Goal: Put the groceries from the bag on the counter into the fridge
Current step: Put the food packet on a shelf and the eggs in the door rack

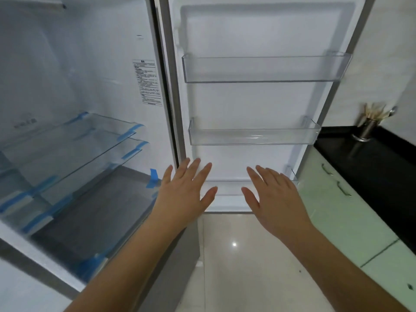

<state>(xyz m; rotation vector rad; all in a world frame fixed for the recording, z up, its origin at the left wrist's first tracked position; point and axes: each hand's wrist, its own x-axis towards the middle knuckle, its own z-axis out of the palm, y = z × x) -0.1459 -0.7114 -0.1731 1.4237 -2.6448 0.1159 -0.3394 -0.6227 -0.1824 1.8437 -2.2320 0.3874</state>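
Kitchen, pale tiled floor (236, 255), black tabletop (371, 158) at right over light green cabinets (337, 212); a metal utensil holder (365, 129) with chopsticks stands on it. No grocery bag in view, so it must be off frame, can't say where.

Fridge (78, 131) fills the left and centre, door (258, 104) swung fully open. Glass shelves (74, 140) inside are bare, blue shipping tape still on the edges. Upper door bin (263, 68) and middle door bin (252, 136) hold nothing; bottom door bin (225, 194) partly hidden behind the hands, nothing visible in it.

Left hand (186, 190) and right hand (274, 199) both out in front of the lower door, palms away, fingers spread, holding nothing. Can't tell if they touch the door or just hover near it. The hands are apart from each other, a gap between the thumbs.

Progress: very early by my read. Fridge is open, which is the only step that looks done. No groceries in any compartment shown. Left to do: get to the bag on the tabletop, take items out, load shelves and bins, likely shut the door.
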